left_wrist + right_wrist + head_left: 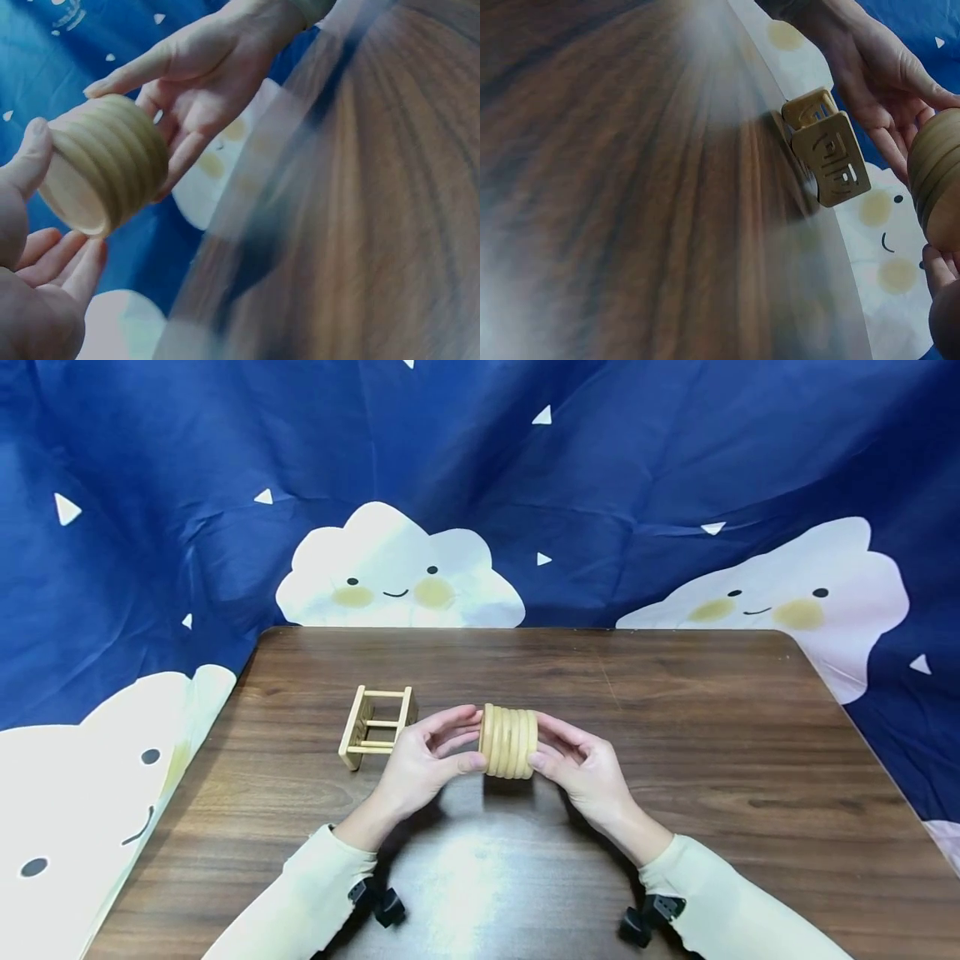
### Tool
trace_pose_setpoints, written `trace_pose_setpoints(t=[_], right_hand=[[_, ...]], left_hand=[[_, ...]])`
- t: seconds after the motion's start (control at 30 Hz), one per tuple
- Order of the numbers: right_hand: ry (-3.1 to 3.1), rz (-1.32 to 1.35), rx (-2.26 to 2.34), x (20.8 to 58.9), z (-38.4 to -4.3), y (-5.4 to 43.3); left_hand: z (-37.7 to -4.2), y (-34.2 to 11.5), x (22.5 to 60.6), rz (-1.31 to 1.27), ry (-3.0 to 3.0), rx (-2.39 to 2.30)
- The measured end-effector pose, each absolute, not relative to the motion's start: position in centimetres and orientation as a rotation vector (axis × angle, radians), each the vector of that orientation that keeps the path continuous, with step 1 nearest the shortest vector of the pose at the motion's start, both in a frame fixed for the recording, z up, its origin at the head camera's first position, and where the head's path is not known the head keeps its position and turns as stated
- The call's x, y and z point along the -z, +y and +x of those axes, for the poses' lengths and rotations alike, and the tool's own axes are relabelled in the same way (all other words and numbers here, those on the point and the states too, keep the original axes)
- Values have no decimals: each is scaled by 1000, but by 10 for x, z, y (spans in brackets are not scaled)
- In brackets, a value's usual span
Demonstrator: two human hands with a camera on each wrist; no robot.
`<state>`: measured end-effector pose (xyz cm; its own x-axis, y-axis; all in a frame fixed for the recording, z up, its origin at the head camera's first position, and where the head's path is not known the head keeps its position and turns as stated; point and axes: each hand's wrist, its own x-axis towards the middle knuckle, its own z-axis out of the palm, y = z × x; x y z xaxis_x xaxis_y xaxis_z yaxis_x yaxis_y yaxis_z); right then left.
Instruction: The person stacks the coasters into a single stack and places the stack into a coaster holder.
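Between the two hands, over the middle of the table, is a stack of round wooden coasters turned on its side. My left hand holds the stack's left end, thumb at the near edge and fingers at the far edge. At the other end, my right hand grips it the same way. In the left wrist view the ribbed coasters sit pressed together, one flat face showing. A small wooden rack with rails stands left of the hands, partly behind the left one; cut-out patterns show on its side panel in the right wrist view.
The brown wood-grain table spreads under the hands, with a bright glare near its front. Behind it hangs a blue curtain printed with white clouds and triangles. Small black devices are strapped at both sleeves.
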<state>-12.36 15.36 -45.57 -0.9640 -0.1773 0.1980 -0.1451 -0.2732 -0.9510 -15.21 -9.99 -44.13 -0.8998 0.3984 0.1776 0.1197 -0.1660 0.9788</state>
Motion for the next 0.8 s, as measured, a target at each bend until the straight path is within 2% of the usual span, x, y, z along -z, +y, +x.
trace_pose_setpoints(t=[0.3, 0.8], right_hand=[[1854, -508, 2356, 449, -137, 129], [1863, -539, 2232, 435, -166, 73]], left_hand=[[-156, -138, 424, 621, 2014, -1982], [-169, -201, 409, 610, 2129, -1934]])
